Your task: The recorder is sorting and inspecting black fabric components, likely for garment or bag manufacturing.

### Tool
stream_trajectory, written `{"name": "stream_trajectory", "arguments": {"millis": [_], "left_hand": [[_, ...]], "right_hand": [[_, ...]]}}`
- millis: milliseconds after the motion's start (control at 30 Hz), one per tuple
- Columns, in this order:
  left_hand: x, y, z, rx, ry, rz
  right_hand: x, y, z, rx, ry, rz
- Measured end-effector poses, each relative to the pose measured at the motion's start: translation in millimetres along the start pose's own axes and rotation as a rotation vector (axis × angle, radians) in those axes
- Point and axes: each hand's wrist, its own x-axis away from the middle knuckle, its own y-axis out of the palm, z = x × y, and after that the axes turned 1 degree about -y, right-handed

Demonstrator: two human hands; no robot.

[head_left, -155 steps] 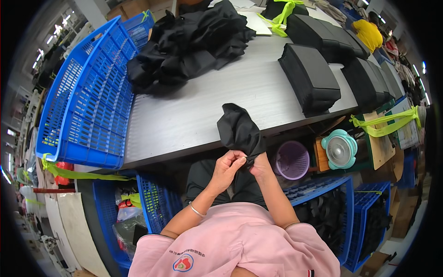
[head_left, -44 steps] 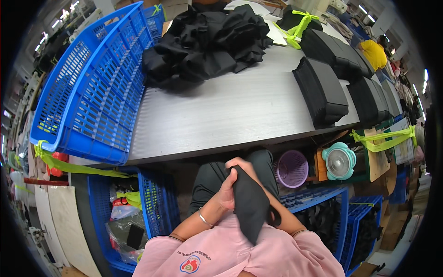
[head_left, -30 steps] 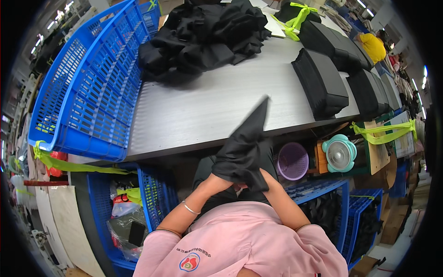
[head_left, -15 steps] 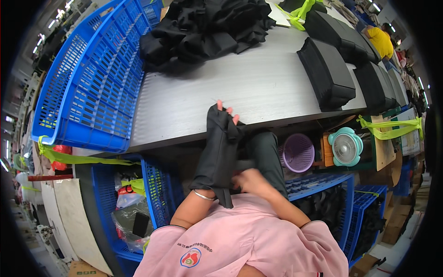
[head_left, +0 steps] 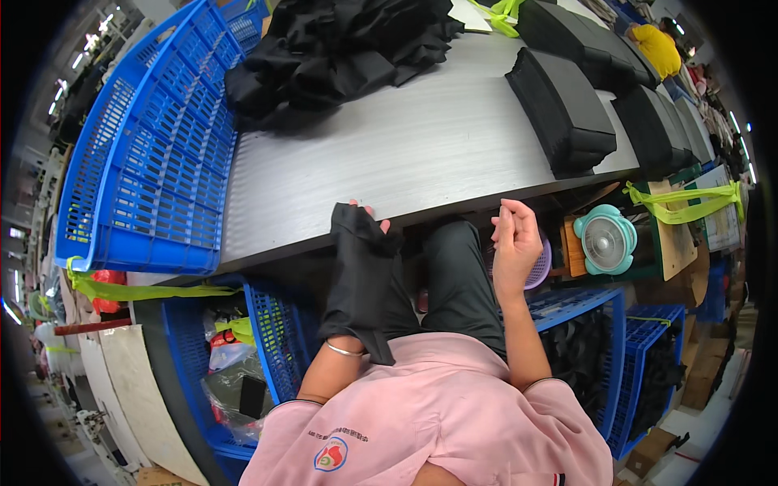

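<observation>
A black fabric tube (head_left: 356, 279) is drawn over my left forearm, up from a silver bangle near the elbow. My left hand (head_left: 369, 213) is mostly hidden inside it; only a few fingertips stick out past the far end, spread apart near the table's front edge. A loose black flap hangs at the tube's near end. To the right, my right hand (head_left: 519, 239) is raised off the fabric, above my knee and in front of a purple basket (head_left: 537, 267). Its fingers are bent and pressed together; anything between them is too small to make out.
A crumpled black fabric heap (head_left: 340, 61) lies on the grey table (head_left: 381, 154), beside a tall blue crate (head_left: 154, 154). Stacked black pieces (head_left: 563, 109) stand at the right. Below are a teal fan (head_left: 605, 240) and more blue crates (head_left: 267, 340). A person in yellow (head_left: 655, 49) is farther off.
My right hand has left the near end of the fabric tube and moved up and to the right. My left forearm, still inside the tube, has shifted slightly left and nearer.
</observation>
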Motion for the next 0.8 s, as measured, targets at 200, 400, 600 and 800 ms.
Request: {"name": "stream_trajectory", "arguments": {"millis": [200,400,600,800], "left_hand": [[7.7,-1.5,-27.8,-0.561,0.221,-0.209],[34.4,18.5,26.9,-1.892,0.793,-0.773],[33.8,10.4,34.6,-1.799,0.83,-0.768],[33.2,-1.0,38.7,-1.707,0.854,-0.789]], "right_hand": [[42.6,40.5,-32.2,0.237,-0.466,-0.428],[31.6,27.9,-12.4,-0.676,0.521,-0.295],[54.5,32.9,-5.3,-0.054,0.224,-0.379],[44.0,32.8,9.1,-0.114,0.396,-0.566]]}}
